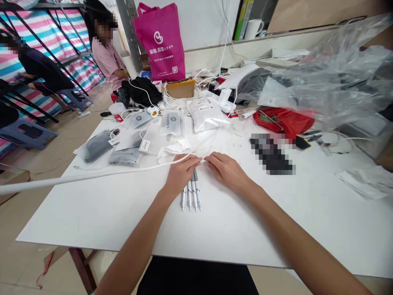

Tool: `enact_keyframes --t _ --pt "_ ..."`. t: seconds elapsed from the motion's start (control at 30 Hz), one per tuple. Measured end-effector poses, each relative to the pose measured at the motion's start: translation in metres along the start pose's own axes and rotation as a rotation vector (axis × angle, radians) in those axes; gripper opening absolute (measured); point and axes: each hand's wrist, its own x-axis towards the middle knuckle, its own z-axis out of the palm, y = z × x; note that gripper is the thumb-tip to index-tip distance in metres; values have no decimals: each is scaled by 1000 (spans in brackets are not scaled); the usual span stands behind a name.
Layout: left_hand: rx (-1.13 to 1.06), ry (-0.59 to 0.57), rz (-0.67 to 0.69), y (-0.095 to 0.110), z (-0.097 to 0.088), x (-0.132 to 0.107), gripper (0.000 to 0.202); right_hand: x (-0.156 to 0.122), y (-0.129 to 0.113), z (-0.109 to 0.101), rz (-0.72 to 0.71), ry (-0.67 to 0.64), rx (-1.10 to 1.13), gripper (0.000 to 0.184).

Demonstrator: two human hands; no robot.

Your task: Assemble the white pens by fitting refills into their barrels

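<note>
Both forearms come in from the bottom edge; hands meet mid-table over a small row of slim silver-grey pens w/ white caps (192, 196), lying side by side on the white laminate table (123, 217).

L→R:
- Far left: two seated ppl by a striped pink/blue tarp wall (66, 45), not at this table. Grey plastic stool (26, 133) near them.
- Long thin white cable (92, 175) runs from left edge across the table up to the fingertips.
- Left hand (179, 174): palm down, fingers curled, tips pressed together on the cable end; heel of hand sits over the pens' top ends. Pens touching each other, parallel, pointing toward camera.
- Right hand (227, 170): palm down, fingertips pinching the same cable end just beside the left's. Exact finger closure partly hidden, looks like a light pinch.
- Behind hands: clear/grey zip pouches w/ small parts (129, 139), white foil bag (205, 114), magenta non-woven tote bag (161, 39), black cloth bundle (141, 92).
- Right: red fabric item (284, 119), big crumpled clear plastic sheet (334, 69), white mug on the shelf (253, 28).

Handling, my read:
- Pens: light, rigid, smooth barrels → will roll on the slick top. Grab mid-barrel, or squeeze the whole row from both sides so they stay bundled.
- Cable: light, limp, springy; slides easily. Hold near the end, not mid-span, else the tail whips.
</note>
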Motion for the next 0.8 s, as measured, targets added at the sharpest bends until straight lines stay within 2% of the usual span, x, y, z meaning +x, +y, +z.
enact_keyframes --t 0.4,0.5,0.63,0.8 --pt "21 -11 -12 1 2 -1 24 1 3 5 19 46 -6 19" --pt "34 -41 -62 4 2 0 24 0 4 6 9 57 -4 20" --pt "76 -3 -167 6 -2 4 33 0 8 4 20 127 -85 19" --pt "77 2 -238 6 -9 7 20 1 14 5 46 185 -147 20"
